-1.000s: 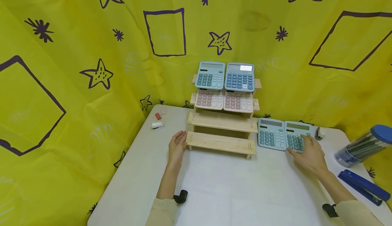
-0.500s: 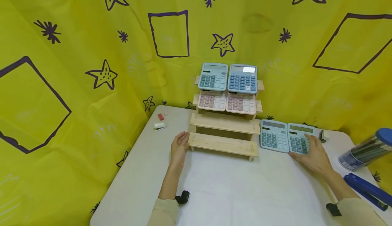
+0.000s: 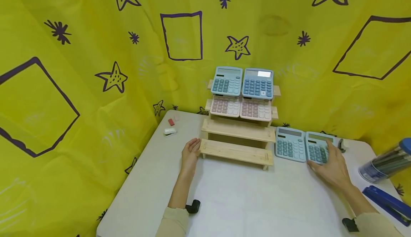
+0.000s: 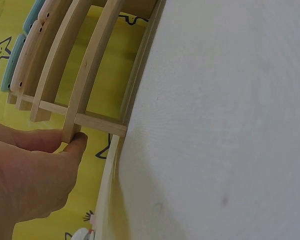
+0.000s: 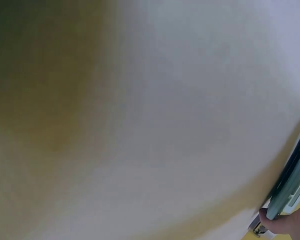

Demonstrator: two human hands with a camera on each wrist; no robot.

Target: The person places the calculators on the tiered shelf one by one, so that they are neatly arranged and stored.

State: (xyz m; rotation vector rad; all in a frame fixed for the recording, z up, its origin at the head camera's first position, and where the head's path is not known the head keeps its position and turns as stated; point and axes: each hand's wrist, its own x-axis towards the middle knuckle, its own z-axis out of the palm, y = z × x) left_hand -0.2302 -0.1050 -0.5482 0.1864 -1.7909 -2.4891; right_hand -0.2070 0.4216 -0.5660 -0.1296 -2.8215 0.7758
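A stepped wooden display rack (image 3: 237, 152) stands at the back of the table. My left hand (image 3: 190, 157) pinches the left end of its lowest shelf between thumb and fingers, plain in the left wrist view on the shelf end (image 4: 71, 122). Two light blue calculators lie side by side to the right of the rack: a left one (image 3: 290, 145) and a right one (image 3: 316, 147). My right hand (image 3: 335, 171) grips the right calculator, thumb at its lower edge and fingers over its right side, hiding some keys. In the right wrist view, only the thumb (image 5: 280, 222) and the calculator's edge show.
The rack's upper shelves carry light blue (image 3: 227, 81), blue (image 3: 258, 83) and pink calculators (image 3: 226, 106). A white mini stapler (image 3: 170, 132) and a red eraser (image 3: 171, 122) lie left. At right are a pencil jar (image 3: 375, 169), a blue stapler (image 3: 388, 205) and a small item (image 3: 343, 145).
The head view has swung slightly, shifting the whole scene right and a little down. Both hands keep their places on the rack and the right calculator.
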